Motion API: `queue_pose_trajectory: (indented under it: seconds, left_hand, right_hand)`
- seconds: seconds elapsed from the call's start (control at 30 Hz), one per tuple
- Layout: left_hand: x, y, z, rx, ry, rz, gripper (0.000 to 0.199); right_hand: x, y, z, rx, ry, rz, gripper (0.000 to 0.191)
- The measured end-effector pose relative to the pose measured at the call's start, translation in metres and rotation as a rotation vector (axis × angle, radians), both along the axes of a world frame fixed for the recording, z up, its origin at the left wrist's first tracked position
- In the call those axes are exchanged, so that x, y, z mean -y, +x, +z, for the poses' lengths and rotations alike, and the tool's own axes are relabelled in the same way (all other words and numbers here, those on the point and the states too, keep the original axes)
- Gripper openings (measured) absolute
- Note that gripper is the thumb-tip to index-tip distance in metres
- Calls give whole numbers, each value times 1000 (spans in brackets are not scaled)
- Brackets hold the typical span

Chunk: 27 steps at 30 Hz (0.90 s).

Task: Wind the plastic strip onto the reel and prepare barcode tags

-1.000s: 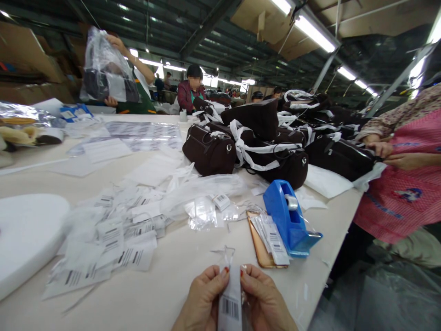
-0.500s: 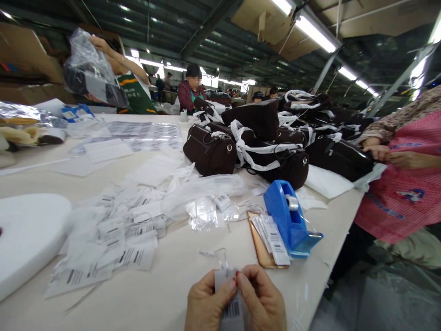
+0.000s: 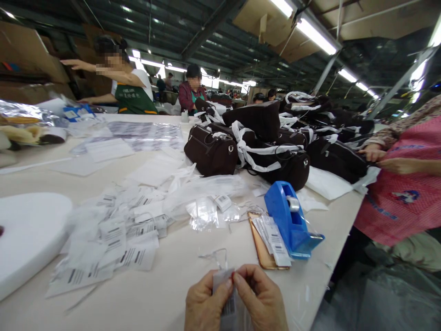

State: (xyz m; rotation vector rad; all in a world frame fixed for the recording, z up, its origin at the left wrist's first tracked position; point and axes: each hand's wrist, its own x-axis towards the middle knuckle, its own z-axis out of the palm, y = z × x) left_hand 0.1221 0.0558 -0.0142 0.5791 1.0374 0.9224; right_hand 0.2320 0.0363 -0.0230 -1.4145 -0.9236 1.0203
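Observation:
Low at the front of the table, my left hand (image 3: 206, 301) pinches a small barcoded tag (image 3: 223, 277) in what looks like a clear sleeve, thumb on its face. My right hand (image 3: 261, 299) is closed on the tag's right edge, thumb and forefinger pressed together near its top. A thin string (image 3: 217, 255) loops from the tag onto the table. Beyond my right hand, several tags (image 3: 274, 239) lie on a gold phone-like slab (image 3: 257, 246), beside a blue tape dispenser (image 3: 289, 220).
Loose barcoded labels (image 3: 113, 243) spread on the left, near a thick white roll (image 3: 34, 239). Small clear bags (image 3: 203, 214) lie mid-table. Dark brown handbags (image 3: 213, 151) with white wrapping pile up behind. A co-worker in a pink apron (image 3: 406, 193) stands at right; another in a green apron (image 3: 134, 99) works at far left.
My hands keep hold of the tag, which has shifted slightly left and tilted. The far-left co-worker has lowered the bagged item out of view. The right co-worker's hands have moved slightly on a handbag.

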Motion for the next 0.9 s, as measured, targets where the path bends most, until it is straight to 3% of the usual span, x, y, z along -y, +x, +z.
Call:
queue_pose_trajectory:
  seconds: [0.33, 0.6, 0.8, 0.9]
  left_hand:
    - [-2, 3, 0, 95, -84, 34, 34]
    - [-1, 1, 8, -89, 24, 33, 25]
    - [-2, 3, 8, 241, -121, -33, 30]
    - [-2, 4, 9, 307, -166, -70, 30]
  right_hand:
    - [-8, 12, 20, -276, -148, 108, 22]
    - [-8, 15, 33, -340, -163, 210, 23]
    - [-9, 16, 36, -528, -171, 349, 19]
    - [-10, 16, 37, -631, -188, 354, 20]
